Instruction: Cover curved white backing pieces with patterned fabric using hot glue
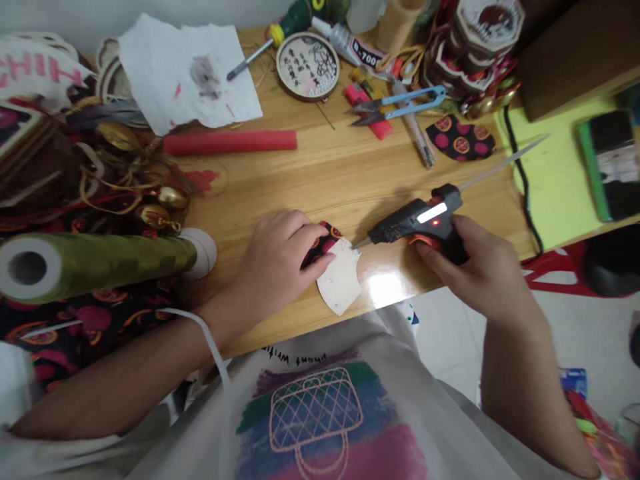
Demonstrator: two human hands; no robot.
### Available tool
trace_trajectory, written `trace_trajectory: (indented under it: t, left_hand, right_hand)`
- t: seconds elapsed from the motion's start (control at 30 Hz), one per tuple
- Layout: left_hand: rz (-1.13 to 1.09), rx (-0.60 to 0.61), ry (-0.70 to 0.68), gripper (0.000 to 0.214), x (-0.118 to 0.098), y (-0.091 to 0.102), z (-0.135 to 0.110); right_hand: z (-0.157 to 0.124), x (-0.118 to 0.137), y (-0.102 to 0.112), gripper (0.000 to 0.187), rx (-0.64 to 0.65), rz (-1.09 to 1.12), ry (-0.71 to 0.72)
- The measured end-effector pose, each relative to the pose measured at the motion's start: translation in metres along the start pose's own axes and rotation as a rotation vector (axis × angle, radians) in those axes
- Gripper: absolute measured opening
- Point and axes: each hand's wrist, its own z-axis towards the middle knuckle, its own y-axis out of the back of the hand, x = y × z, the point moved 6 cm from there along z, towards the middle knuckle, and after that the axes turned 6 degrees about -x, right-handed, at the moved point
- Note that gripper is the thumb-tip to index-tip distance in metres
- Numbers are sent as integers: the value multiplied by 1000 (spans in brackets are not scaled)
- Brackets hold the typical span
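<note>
The card (341, 283) lay on the table (350, 180) near its front edge — the left hand (280, 257) pinching it with patterned cloth (333, 233), the right hand (483, 267) gripping a glue gun (400, 223), nozzle (363, 243) at the card's upper corner — snips (420, 97) beyond.

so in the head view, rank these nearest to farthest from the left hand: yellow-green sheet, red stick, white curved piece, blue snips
From the left hand:
1. White curved piece, held at its right side
2. Red stick, farther back, slightly left
3. Blue snips, back and right
4. Yellow-green sheet, far right
</note>
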Motion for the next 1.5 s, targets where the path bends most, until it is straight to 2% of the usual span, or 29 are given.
trace_trajectory:
  t: [0.2, 0.83, 1.2, 1.5]
  left_hand:
    - [6, -6, -12, 15, 0, 0, 0]
    - [14, -2, -10, 16, 0, 0, -1]
    - [0, 0, -12, 15, 1, -1, -1]
    - [3, -1, -6, 15, 0, -1, -1]
  right_hand:
    - [-3, -8, 4, 23, -1, -7, -15]
    - [-6, -8, 2, 23, -7, -18, 11]
    - [-8, -5, 3, 20, -59, -4, 61]
    - [-15, -11, 3, 21, -101, 57, 49]
